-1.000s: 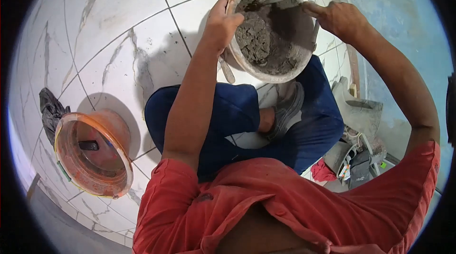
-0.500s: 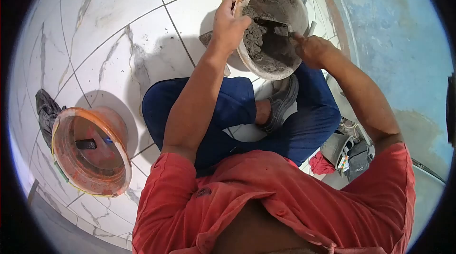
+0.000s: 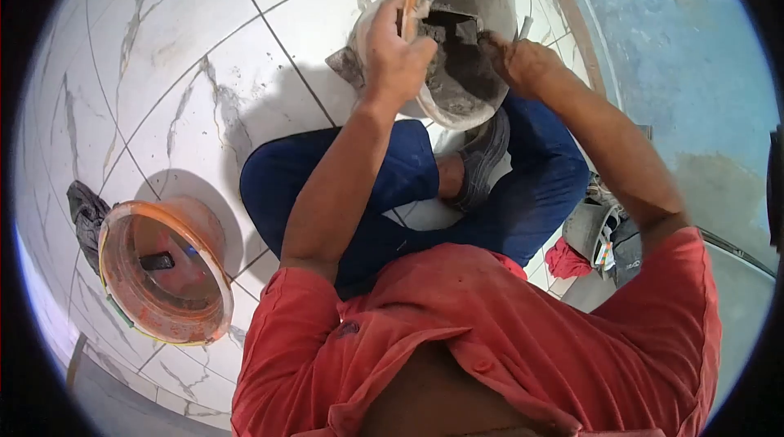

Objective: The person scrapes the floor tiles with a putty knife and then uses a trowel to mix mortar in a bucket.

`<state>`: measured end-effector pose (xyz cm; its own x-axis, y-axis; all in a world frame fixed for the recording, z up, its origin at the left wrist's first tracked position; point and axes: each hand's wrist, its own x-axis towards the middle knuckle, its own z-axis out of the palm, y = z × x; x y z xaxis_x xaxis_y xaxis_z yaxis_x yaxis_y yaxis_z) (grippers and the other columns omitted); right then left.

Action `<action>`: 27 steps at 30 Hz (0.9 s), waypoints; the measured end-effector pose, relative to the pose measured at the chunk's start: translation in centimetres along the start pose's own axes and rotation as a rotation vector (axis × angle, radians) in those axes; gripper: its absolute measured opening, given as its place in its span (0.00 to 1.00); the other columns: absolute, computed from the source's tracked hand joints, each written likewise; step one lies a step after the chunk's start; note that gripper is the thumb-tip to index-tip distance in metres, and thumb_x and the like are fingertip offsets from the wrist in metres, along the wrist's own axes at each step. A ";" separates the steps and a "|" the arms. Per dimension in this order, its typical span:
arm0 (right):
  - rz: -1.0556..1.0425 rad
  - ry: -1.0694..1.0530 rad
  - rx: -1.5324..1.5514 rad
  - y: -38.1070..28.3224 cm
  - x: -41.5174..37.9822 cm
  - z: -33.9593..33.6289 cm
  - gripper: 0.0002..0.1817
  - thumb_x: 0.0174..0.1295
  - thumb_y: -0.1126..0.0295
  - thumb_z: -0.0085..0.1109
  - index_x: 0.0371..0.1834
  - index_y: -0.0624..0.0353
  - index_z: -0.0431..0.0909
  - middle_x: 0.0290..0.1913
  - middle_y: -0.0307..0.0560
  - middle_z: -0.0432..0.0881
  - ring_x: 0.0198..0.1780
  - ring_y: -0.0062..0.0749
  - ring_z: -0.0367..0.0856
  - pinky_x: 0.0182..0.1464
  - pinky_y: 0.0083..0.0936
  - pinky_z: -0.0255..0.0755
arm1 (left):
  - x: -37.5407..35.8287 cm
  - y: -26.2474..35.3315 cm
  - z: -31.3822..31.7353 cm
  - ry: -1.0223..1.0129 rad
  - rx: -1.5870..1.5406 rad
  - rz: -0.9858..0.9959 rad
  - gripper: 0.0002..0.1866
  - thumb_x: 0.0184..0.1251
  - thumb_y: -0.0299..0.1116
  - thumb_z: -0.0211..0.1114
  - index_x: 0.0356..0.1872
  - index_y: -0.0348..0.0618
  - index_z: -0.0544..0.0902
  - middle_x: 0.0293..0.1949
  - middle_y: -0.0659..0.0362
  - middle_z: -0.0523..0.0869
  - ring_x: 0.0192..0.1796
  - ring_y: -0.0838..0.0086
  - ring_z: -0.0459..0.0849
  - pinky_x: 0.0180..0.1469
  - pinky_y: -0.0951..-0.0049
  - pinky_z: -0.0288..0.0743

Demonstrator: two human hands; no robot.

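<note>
A bucket of wet grey mortar (image 3: 461,82) is tilted in front of my crossed legs, its mouth facing to the right. My left hand (image 3: 396,61) is closed over the left rim of the bucket (image 3: 445,117), thumb on the near side. Reaching in from the right, my right hand (image 3: 527,65) is closed round the handle of a trowel. The trowel blade (image 3: 467,31) is inside the bucket against the mortar; the handle is mostly hidden by my fingers.
An orange bucket (image 3: 224,294) of water with a dark object (image 3: 157,260) stands at left beside a black cloth (image 3: 86,212). Another mortar-coated tool (image 3: 346,67) lies behind the tilted bucket. Right of my knee are a red cloth (image 3: 566,259) and bags. A blue wall (image 3: 653,37) borders the right.
The mortar bucket has tipped further, its left side lifted by my left hand. My right hand and the trowel have shifted slightly up and left. The camera view has moved a little.
</note>
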<state>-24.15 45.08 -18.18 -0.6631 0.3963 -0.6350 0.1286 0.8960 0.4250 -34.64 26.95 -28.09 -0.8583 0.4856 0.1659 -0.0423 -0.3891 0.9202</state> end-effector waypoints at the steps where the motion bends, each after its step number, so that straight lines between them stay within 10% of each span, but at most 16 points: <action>1: -0.040 0.021 0.081 -0.1 0.3 1.9 0.21 0.68 0.67 0.45 0.62 0.61 0.74 0.42 0.62 0.85 0.46 0.56 0.85 0.50 0.43 0.79 | -0.2 0.4 -0.5 0.023 -0.029 -0.081 0.31 0.51 0.22 0.60 0.62 0.33 0.74 0.47 0.57 0.80 0.47 0.75 0.77 0.55 0.75 0.72; 4: -0.377 0.002 -0.035 -0.9 1.1 4.0 0.23 0.70 0.66 0.42 0.64 0.65 0.70 0.49 0.66 0.82 0.47 0.59 0.85 0.55 0.42 0.77 | -0.4 0.2 -1.3 0.031 -0.121 -0.161 0.30 0.52 0.21 0.58 0.61 0.32 0.72 0.45 0.58 0.78 0.44 0.78 0.75 0.51 0.77 0.72; 9: 0.214 -0.449 0.662 -2.9 -2.5 -3.6 0.26 0.69 0.68 0.44 0.69 0.66 0.60 0.54 0.63 0.80 0.43 0.53 0.86 0.40 0.42 0.83 | -0.8 -1.2 -1.6 0.082 -0.149 -0.158 0.28 0.50 0.19 0.54 0.59 0.29 0.71 0.47 0.55 0.78 0.46 0.74 0.77 0.53 0.75 0.72; 11: -0.064 -0.535 0.444 -1.2 -1.7 -1.5 0.34 0.65 0.67 0.55 0.73 0.65 0.58 0.72 0.69 0.58 0.60 0.56 0.79 0.49 0.37 0.83 | -0.5 -1.0 -1.3 0.069 -0.153 -0.195 0.28 0.50 0.18 0.54 0.59 0.29 0.71 0.47 0.55 0.78 0.47 0.73 0.78 0.56 0.74 0.72; 14: -0.286 -0.539 0.089 -1.4 -2.6 -0.3 0.34 0.62 0.72 0.57 0.72 0.65 0.60 0.76 0.63 0.53 0.62 0.58 0.77 0.56 0.37 0.81 | 0.0 -1.6 -1.5 0.019 -0.202 -0.165 0.29 0.50 0.19 0.55 0.60 0.30 0.71 0.49 0.54 0.78 0.48 0.72 0.78 0.54 0.74 0.73; 20: -0.013 -0.252 0.070 0.5 -8.6 -7.8 0.24 0.73 0.56 0.44 0.70 0.44 0.68 0.42 0.61 0.86 0.51 0.57 0.82 0.54 0.48 0.73 | 0.3 -2.5 -2.8 0.047 -0.264 -0.283 0.28 0.51 0.25 0.60 0.57 0.31 0.74 0.46 0.58 0.79 0.43 0.76 0.77 0.47 0.76 0.74; 27: -0.193 -0.071 -0.227 2.4 -13.9 -14.5 0.18 0.69 0.62 0.52 0.61 0.43 0.79 0.25 0.50 0.81 0.33 0.41 0.81 0.43 0.41 0.72 | 1.0 -3.5 -3.6 0.016 -0.235 -0.234 0.26 0.50 0.26 0.62 0.55 0.32 0.76 0.43 0.59 0.82 0.43 0.76 0.79 0.49 0.74 0.75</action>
<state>-25.32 38.79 1.04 -0.6053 0.2432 -0.7579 -0.1681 0.8917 0.4203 -37.18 25.96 -32.41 -0.8194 0.5712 -0.0477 -0.3545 -0.4396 0.8253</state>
